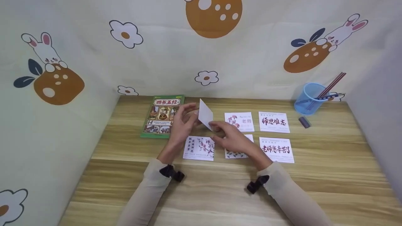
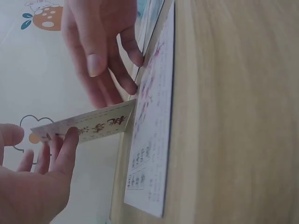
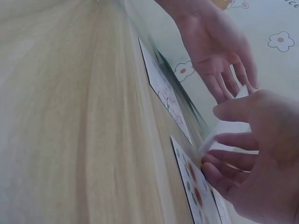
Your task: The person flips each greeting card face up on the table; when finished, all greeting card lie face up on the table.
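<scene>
A small square card (image 1: pixel 205 113) stands steeply tilted between the hands, its plain white side toward the right hand. The left hand (image 1: pixel 183 122) holds it at its left edge; in the left wrist view, fingers lie against the card's printed face (image 2: pixel 105 125). At the lower right corner, the right hand (image 1: pixel 234 136) touches the card with its fingertips, thumb held apart. Beneath the right forearm lies a leaf-patterned card (image 1: pixel 235 154), partly hidden. A blossom-branch card (image 1: pixel 198 148) lies flat below the held card, and a pink-flower card (image 1: pixel 239 121) lies beyond the right hand.
Two cards with red-brown lettering, an upper one (image 1: pixel 274 122) and a lower one (image 1: pixel 276 150), lie at right. A green-edged book (image 1: pixel 157 127) sits behind the left hand. A blue mesh cup (image 1: pixel 309 100) with pencils stands near a dark eraser-like block (image 1: pixel 304 122). Patterned cloth (image 1: pixel 169 62) backs the table.
</scene>
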The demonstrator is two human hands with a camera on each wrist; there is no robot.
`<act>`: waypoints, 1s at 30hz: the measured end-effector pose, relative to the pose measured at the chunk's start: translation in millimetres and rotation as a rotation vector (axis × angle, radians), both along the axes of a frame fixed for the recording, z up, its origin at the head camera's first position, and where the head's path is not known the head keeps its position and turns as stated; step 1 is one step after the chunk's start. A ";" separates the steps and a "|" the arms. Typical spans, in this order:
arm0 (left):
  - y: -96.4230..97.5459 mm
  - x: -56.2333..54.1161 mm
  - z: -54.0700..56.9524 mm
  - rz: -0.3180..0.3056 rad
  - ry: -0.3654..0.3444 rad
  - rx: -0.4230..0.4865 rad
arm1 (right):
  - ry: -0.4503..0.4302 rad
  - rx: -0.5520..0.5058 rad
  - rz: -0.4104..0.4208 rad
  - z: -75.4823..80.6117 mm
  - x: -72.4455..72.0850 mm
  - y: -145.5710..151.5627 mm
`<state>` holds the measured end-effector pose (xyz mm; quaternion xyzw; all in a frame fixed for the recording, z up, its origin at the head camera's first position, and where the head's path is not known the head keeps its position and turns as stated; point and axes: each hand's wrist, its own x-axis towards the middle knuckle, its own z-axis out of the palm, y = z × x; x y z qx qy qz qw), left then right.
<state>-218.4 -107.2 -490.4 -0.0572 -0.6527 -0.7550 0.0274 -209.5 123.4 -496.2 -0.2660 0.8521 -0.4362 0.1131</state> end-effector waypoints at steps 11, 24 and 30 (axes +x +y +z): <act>4.7 0.9 -5.3 -0.236 0.022 -0.290 | -0.045 -0.216 -0.147 12.2 0.7 -3.1; -13.5 -2.3 -8.9 -0.336 0.153 -0.677 | 0.039 -0.046 -0.137 13.3 -0.4 2.7; -20.4 1.5 -7.0 -0.338 0.115 -0.921 | 0.061 0.042 -0.093 11.3 -1.9 6.6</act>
